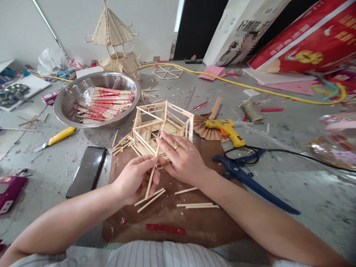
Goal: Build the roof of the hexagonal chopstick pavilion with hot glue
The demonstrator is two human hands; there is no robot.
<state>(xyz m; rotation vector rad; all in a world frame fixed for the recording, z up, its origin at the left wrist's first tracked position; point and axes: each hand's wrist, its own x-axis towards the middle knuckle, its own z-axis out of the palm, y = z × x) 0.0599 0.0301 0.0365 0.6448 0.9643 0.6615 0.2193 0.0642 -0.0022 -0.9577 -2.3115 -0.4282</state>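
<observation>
In the middle of the head view stands a six-sided frame [164, 120] built of thin wooden sticks, on brown paper. My left hand [136, 176] pinches a wooden stick [150, 183] that slants down toward me from the frame's near side. My right hand [183, 157], with a ring on one finger, is closed on the same stick higher up, its fingertips against the frame. The two thumbs almost meet; the fingertips underneath are partly hidden. Short loose sticks [198, 205] lie on the brown paper [155, 237] nearer to me.
A steel bowl [59, 107] holds wrapped sticks. Behind it rises a stick pagoda [112, 33]. A phone [86, 172] and yellow-handled knife [61, 137] lie left. On the right are a yellow glue gun [226, 129], its black cord, and blue-handled cutters [250, 181].
</observation>
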